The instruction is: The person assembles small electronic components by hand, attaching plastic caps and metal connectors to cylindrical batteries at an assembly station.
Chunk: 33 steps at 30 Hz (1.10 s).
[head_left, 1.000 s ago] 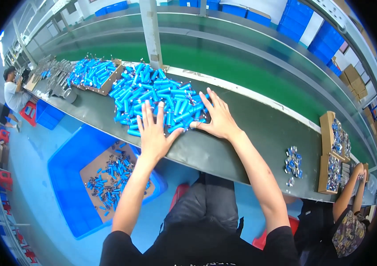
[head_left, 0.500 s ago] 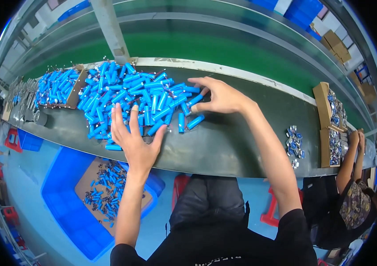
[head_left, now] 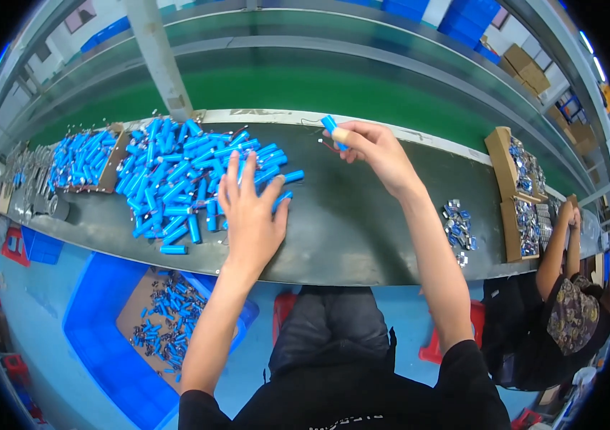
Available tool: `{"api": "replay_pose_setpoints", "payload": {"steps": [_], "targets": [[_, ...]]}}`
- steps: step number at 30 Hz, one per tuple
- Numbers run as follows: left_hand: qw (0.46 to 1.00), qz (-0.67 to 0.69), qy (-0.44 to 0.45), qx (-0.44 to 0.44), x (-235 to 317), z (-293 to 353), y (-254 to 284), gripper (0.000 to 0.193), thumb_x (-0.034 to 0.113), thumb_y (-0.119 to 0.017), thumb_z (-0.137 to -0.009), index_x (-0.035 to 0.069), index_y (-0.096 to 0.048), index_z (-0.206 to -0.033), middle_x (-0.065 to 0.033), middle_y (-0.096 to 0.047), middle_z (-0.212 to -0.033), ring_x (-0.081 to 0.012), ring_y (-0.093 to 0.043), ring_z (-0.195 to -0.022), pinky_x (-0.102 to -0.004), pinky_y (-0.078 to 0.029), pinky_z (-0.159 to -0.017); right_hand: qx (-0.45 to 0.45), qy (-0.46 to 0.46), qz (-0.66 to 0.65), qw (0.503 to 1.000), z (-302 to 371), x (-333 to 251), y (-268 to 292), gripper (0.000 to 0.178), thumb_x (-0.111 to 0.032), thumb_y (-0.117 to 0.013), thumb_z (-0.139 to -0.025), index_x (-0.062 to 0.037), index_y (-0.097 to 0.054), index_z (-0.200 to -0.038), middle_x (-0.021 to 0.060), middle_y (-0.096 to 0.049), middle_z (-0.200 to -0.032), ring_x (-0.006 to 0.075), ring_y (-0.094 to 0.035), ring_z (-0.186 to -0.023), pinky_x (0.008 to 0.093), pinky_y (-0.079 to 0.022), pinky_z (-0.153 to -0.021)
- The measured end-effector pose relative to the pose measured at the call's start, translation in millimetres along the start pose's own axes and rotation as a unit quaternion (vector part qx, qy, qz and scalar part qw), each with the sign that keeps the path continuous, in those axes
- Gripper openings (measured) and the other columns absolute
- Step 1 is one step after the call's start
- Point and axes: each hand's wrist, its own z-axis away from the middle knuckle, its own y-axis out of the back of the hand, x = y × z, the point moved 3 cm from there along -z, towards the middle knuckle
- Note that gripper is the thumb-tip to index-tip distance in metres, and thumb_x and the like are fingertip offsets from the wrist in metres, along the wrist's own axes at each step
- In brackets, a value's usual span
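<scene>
A heap of blue cylindrical batteries (head_left: 169, 168) with thin wires covers the left part of the dark bench (head_left: 333, 236). My left hand (head_left: 256, 226) lies over the heap's right side, fingers spread and touching the batteries there. Farther right and above the bench, my right hand (head_left: 376, 154) pinches a single blue battery (head_left: 329, 123) between thumb and fingers. Thin leads with a small white connector dangle from that battery. One loose battery (head_left: 174, 249) rests by the bench's near edge.
A cardboard box (head_left: 110, 161) of blue batteries stands at the left. Small metallic parts (head_left: 459, 228) lie to the right, before cardboard trays (head_left: 511, 222). Below the bench is a blue bin (head_left: 108, 344) holding batteries. A co-worker's arms (head_left: 559, 240) reach in from the right.
My right hand has moved up and away from the heap with one battery. My left hand has shifted right across the heap, and batteries at its right side have been displaced.
</scene>
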Motion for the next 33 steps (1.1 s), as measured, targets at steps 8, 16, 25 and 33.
{"api": "replay_pose_setpoints", "payload": {"steps": [8, 16, 25, 33], "targets": [[0.912, 0.402, 0.07, -0.044, 60, -52, -3, 0.02, 0.006, -0.074, -0.079, 0.001, -0.071, -0.098, -0.0095, -0.065, -0.095, -0.0191, -0.062, -0.084, -0.028, -0.048, -0.071, 0.039, 0.0, -0.156, 0.987, 63, 11, 29, 0.034, -0.025, -0.057, -0.096, 0.0011, -0.064, -0.116, 0.0045, -0.067, -0.094, 0.01, -0.061, -0.084, 0.0232, -0.046, -0.073], [0.865, 0.492, -0.018, -0.097, 88, -79, -75, 0.015, 0.0, -0.072, -0.079, -0.003, -0.07, -0.093, -0.0071, -0.062, -0.098, -0.0137, -0.056, -0.087, -0.0258, -0.044, -0.078, 0.098, -0.02, -0.261, 0.96, 96, 47, 54, 0.032, -0.023, -0.056, -0.097, 0.0028, -0.062, -0.115, 0.0096, -0.068, -0.098, 0.0151, -0.064, -0.087, 0.0264, -0.05, -0.075], [0.865, 0.49, -0.025, -0.107, 78, -86, -110, 0.02, 0.005, -0.077, -0.074, 0.003, -0.073, -0.093, -0.0094, -0.065, -0.107, -0.0216, -0.058, -0.099, -0.033, -0.045, -0.086, 0.12, -0.035, -0.239, 0.963, 61, 66, 72, 0.031, -0.023, -0.055, -0.097, 0.003, -0.063, -0.111, 0.0113, -0.069, -0.099, 0.0182, -0.068, -0.086, 0.028, -0.055, -0.074], [0.761, 0.623, 0.124, -0.136, 62, -84, -110, 0.023, 0.013, -0.059, -0.097, -0.003, -0.061, -0.113, -0.0092, -0.068, -0.094, -0.0168, -0.066, -0.085, -0.028, -0.051, -0.08, 0.147, -0.086, -0.114, 0.979, 55, 80, 64, 0.026, -0.023, -0.054, -0.099, -0.0064, -0.057, -0.078, -0.0019, -0.049, -0.06, 0.0034, -0.041, -0.046, 0.0189, -0.028, -0.042]]}}
